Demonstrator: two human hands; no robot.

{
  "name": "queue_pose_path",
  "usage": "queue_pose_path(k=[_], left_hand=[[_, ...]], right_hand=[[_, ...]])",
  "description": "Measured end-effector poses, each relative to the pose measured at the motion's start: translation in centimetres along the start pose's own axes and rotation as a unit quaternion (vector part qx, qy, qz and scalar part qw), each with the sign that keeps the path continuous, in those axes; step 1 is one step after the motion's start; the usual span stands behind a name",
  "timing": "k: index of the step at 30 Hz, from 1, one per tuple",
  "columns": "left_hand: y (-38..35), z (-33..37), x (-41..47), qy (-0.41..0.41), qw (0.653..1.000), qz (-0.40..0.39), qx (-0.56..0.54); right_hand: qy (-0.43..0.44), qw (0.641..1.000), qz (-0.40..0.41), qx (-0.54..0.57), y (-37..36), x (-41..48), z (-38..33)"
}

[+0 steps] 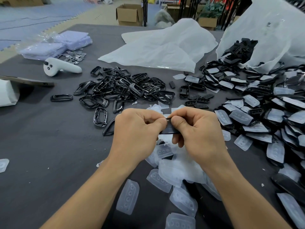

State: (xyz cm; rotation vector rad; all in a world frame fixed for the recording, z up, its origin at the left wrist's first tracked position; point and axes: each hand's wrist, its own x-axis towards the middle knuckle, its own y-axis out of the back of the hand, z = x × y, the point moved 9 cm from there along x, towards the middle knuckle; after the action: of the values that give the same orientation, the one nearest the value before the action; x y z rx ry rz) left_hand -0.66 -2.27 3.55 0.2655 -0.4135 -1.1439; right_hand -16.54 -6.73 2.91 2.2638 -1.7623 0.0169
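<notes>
Both hands curl tightly round one black plastic piece point(169, 128), held just above the table point(49, 138) at the middle; the left hand point(137, 129) pinches its left end, the right hand point(198, 129) its right end, thumbs almost meeting; its long axis seems to run left to right; the heap of black frames point(125, 86) lies farther off, nearer the left hand.

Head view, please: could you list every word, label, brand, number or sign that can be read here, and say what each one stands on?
No text can be read anywhere in this view.
The cardboard box shows no legible print.
The white plastic bag bears only a dark smudge, too blurred to read.
The black part pinched by the left hand and the right hand shows no marking.
</notes>
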Motion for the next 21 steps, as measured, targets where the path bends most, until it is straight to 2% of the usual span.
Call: queue_pose_path(k=[7, 13, 16, 21], left_hand=[[0.1, 0.0, 0.1, 0.004, 1.000, 0.005, -0.021], [0.4, -0.5, 0.5, 0.011, 0.999, 0.012, -0.046], [0.2, -0.6, 0.5, 0.011, 0.999, 0.004, -0.041], [-0.5, -1.2, 0.6, 0.026, 0.998, -0.041, -0.036]], right_hand=[[-0.002, 0.999, 0.011, 0.030, 0.3, -0.2, 0.0], [-0.020, 0.997, -0.019, 0.073, -0.2, 0.0, 0.0], [-0.018, 0.999, -0.017, 0.046, -0.2, 0.1, 0.2], [-0.021, 0.998, -0.004, 0.059, 0.2, 0.3, 0.5]])
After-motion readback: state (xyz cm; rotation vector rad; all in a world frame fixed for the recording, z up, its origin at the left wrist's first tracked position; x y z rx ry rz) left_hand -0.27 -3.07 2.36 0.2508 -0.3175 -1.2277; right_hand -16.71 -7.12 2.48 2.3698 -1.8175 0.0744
